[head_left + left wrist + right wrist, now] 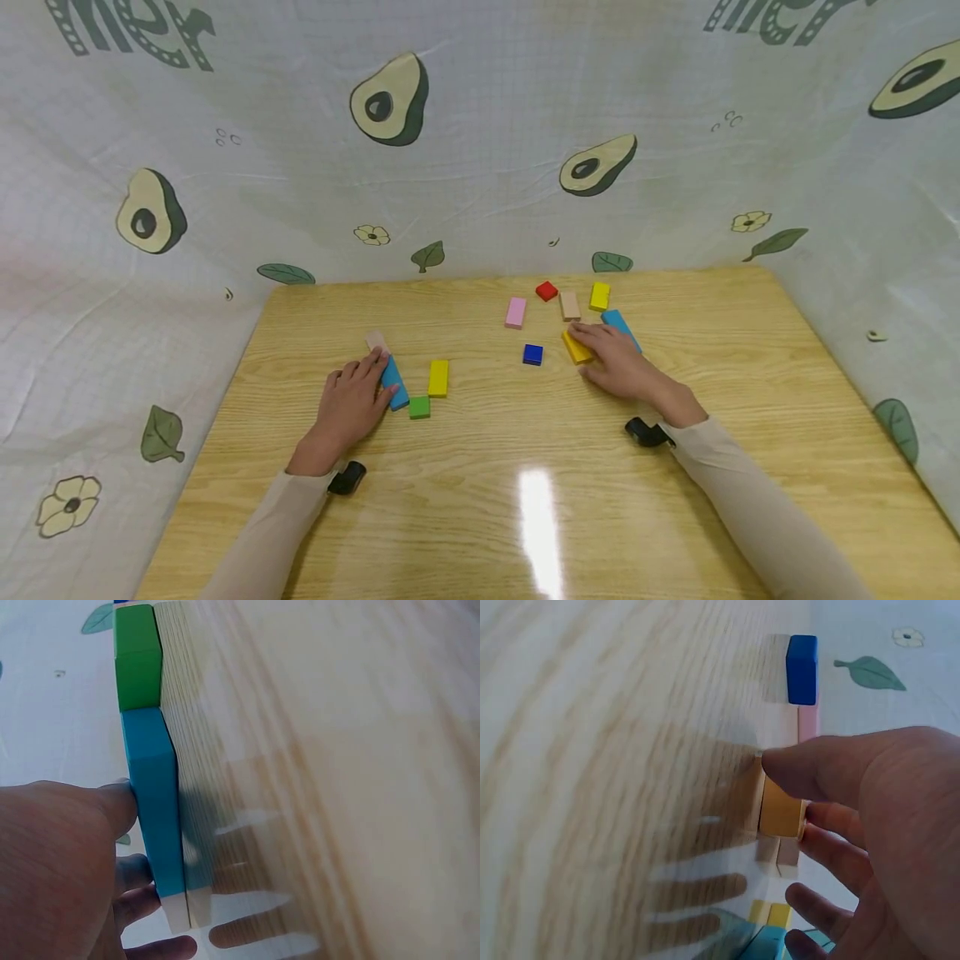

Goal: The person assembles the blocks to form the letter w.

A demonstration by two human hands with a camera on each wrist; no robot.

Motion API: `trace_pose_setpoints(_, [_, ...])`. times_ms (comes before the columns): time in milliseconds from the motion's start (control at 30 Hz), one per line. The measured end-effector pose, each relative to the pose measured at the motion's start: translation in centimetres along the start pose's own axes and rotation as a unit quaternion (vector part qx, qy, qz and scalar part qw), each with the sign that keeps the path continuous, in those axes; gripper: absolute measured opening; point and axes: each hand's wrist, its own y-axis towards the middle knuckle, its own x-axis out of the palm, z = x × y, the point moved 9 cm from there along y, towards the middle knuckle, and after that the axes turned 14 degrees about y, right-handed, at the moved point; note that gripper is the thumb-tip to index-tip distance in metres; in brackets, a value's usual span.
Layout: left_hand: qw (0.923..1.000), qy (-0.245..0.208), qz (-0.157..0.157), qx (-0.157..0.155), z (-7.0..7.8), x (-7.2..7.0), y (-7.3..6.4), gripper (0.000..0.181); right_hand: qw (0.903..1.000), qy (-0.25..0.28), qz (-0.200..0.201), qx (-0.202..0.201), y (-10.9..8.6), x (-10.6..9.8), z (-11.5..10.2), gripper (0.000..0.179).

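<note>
My left hand [352, 404] holds a long blue block [393, 383] on the left of the table, index finger at its far end and thumb near its close end. A pale block [377, 340] adjoins that far end; a green block [139, 660] stands by the near end. A yellow block [438, 378] lies to their right. On the right side my right hand [618, 362] pinches an orange-yellow block [781, 810] between thumb and fingers. Another blue block [621, 330] lies beside that hand, partly hidden by it. A dark blue block [532, 355] sits to its left.
Toward the table's back lie a pink block [515, 313], a red block [547, 291], a tan block [570, 306] and a second yellow block [599, 297]. Behind the wooden table [480, 500] hangs a patterned cloth [480, 167], which also covers the sides.
</note>
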Motion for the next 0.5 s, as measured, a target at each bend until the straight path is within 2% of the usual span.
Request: trace_pose_setpoints(500, [1.0000,0.000,-0.007,-0.001,0.00,0.07,0.06,0.063,0.9976,-0.068,-0.006,-0.010,0.47,-0.31,-0.88,0.057])
